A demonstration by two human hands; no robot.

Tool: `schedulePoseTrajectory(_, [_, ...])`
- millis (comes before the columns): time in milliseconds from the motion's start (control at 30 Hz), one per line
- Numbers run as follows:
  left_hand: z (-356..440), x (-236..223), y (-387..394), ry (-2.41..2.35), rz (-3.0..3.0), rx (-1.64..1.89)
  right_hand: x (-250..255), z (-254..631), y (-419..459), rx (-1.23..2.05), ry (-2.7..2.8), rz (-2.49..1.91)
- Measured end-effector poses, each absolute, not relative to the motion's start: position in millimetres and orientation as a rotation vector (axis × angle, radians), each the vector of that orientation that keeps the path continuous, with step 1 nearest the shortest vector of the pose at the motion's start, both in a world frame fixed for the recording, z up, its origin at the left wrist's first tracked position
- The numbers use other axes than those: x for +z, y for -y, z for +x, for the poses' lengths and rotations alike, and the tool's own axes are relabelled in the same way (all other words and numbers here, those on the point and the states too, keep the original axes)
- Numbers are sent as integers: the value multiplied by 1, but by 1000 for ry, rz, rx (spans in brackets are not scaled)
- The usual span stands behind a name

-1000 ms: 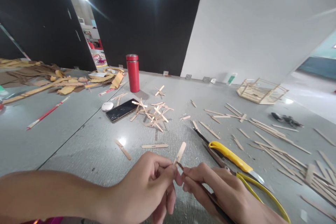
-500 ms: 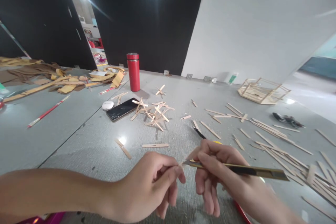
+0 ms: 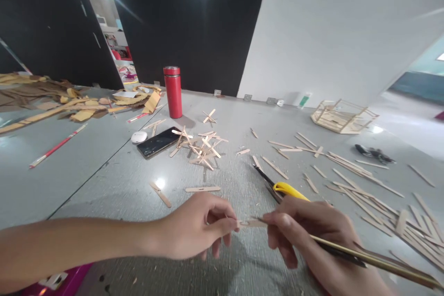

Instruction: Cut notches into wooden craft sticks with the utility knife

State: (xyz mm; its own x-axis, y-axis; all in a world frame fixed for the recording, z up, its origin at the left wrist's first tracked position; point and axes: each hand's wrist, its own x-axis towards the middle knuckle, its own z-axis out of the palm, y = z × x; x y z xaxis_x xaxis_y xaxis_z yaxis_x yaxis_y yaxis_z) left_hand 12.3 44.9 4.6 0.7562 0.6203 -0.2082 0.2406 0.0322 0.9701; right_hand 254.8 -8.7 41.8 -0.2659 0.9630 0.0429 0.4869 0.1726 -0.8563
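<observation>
My left hand (image 3: 199, 226) pinches a short wooden craft stick (image 3: 251, 223) between thumb and forefinger, holding it flat and pointing right. My right hand (image 3: 308, 236) is closed round a slim utility knife (image 3: 354, 256) whose tip meets the stick's right end. The knife's long handle runs off toward the lower right. Both hands hover low over the grey table (image 3: 114, 189), near its front edge.
Yellow-handled scissors (image 3: 282, 188) lie just behind my right hand. Loose sticks are scattered at right (image 3: 354, 180) and piled mid-table (image 3: 201, 145). A phone (image 3: 156, 142), a white earbud case (image 3: 138, 137), a red flask (image 3: 173, 92), a stick-built frame (image 3: 342, 115) and cardboard scraps (image 3: 76, 104) lie farther back.
The stick went from tilted upward to lying flat between my hands. My right hand turned the knife, its handle now pointing lower right. The camera tilted slightly.
</observation>
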Motion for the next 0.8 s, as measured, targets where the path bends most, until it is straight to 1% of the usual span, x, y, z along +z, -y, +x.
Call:
schedulePoseTrajectory(100, [9, -4, -64, -697, 1603, 189, 27, 248, 5, 1097, 1874, -1482])
schedulePoseTrajectory(200, [6, -12, -78, -653, 1631, 59, 9, 236, 3, 1263, 1780, -1482])
schedulePoseTrajectory(433, [4, -17, -87, -671, 1681, -13, -24, 217, 7, 1471, 1719, -1350])
schedulePoseTrajectory(800, [4, -13, -86, -674, 1705, -29, -29, 211, 9, 1343, 1824, -1426])
